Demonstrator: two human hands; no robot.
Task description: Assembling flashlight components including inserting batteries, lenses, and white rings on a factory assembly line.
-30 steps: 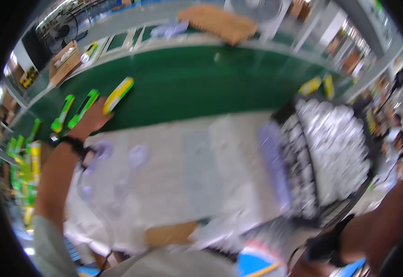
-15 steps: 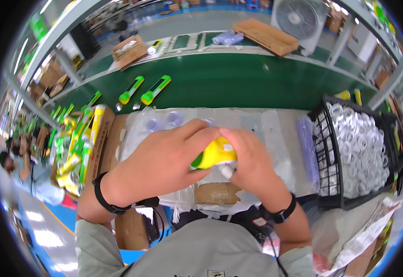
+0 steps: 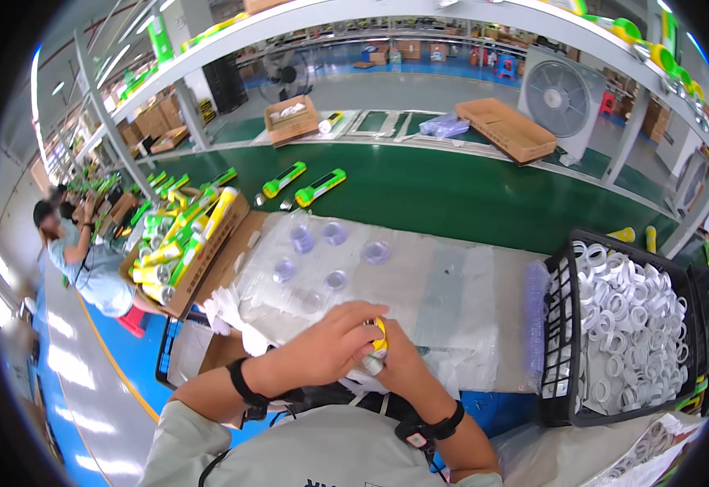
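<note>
L hand [image 3: 330,345] & R hand [image 3: 403,363] both gripped yellow pc [image 3: 380,344] by table's [image 3: 484,349] near edge; pc at L hand's 3 o'clock, R hand's 9, equally near; visible axis approx 12–6, rest hidden.

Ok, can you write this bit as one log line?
left hand: holding yellow piece | right hand: holding same piece | bench: clear purplish rings | right side: black crate, white rings | green surface: two flashlights

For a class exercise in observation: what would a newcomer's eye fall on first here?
Probably the black crate heaped with white rings, at right. Next, the green belt beyond the table and the cardboard box of yellow-and-green torches at left. Below centre, both hands hold a yellow piece.
</note>
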